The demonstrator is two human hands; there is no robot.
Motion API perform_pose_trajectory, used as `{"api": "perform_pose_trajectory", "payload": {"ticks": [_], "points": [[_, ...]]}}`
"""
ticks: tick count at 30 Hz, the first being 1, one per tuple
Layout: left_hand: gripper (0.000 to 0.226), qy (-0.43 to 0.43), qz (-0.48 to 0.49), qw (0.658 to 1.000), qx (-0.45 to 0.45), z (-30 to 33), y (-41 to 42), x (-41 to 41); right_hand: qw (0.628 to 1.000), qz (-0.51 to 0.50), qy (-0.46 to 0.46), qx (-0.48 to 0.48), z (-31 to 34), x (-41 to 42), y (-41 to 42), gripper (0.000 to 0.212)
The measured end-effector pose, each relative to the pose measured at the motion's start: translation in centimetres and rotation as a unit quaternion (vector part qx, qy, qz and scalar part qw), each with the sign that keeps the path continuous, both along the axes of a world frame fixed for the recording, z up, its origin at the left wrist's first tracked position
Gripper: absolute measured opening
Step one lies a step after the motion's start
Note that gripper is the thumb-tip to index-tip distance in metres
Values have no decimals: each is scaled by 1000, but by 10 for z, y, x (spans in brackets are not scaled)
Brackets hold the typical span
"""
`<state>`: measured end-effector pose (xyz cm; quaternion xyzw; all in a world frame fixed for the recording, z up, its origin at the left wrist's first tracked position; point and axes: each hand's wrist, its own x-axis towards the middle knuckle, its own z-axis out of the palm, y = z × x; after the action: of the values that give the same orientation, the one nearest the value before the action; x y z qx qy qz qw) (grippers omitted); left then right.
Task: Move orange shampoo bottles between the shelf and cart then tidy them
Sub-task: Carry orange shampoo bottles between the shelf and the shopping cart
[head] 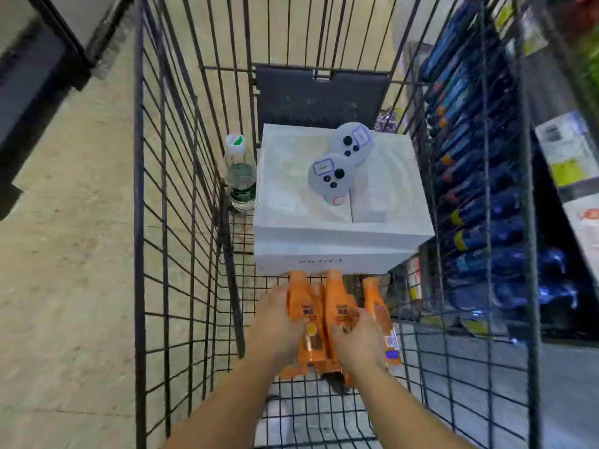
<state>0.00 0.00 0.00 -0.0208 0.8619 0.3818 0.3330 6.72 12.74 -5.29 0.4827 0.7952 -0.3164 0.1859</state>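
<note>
**Both hands on the orange bottles in the cart basket**

The left hand [280, 314] is wrapped around the left-most orange shampoo bottle [299, 299], fingers curled over its side. The right hand [356, 338] is pressed down over the neighbouring bottles, fingers bent across a label; whether it fully encloses one bottle cannot be told, as the hand hides its own grip.

The orange shampoo bottles lie flat on the wire floor of the cart [168, 222], side by side in a loose cluster, caps pointing toward the white box [340, 228] and nearly touching its near face. A further bottle [377, 303] lies just right of the right hand, apart from the grip.

By my reading, the bottles are in the cart and the hands are either gathering or straightening them; the row looks uneven, so tidying is not finished. Whether a move to the shelf [486, 176] remains cannot be judged.

In the cart, the white box sits beyond the bottles, with two grey controllers [340, 163] on its lid. A clear water bottle [240, 176] stands upright just left of the box. The shelf, right of the box outside the cart wall, holds blue-packaged goods.
</note>
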Motion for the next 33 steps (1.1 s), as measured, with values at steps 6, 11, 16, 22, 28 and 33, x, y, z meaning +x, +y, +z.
{"api": "perform_pose_trajectory", "payload": {"ticks": [6,11,16,22,28,33], "points": [[33,-42,-16,999,8,-16,2,6,998,-6,-47,-32,-13,0,7,66],[52,-103,33,994,12,-25,4,16,991,-20,-89,-99,-3,-8,17,49],[39,-179,116,974,72,-21,8,13,986,-31,-67,-148,8,-3,30,53],[34,-262,133,947,132,-10,10,10,949,-66,61,-304,35,9,34,63],[46,-389,164,876,232,51,22,5,931,-46,206,-299,108,10,30,32],[53,-370,125,876,282,134,32,12,924,-10,284,-256,198,30,31,35]]}}
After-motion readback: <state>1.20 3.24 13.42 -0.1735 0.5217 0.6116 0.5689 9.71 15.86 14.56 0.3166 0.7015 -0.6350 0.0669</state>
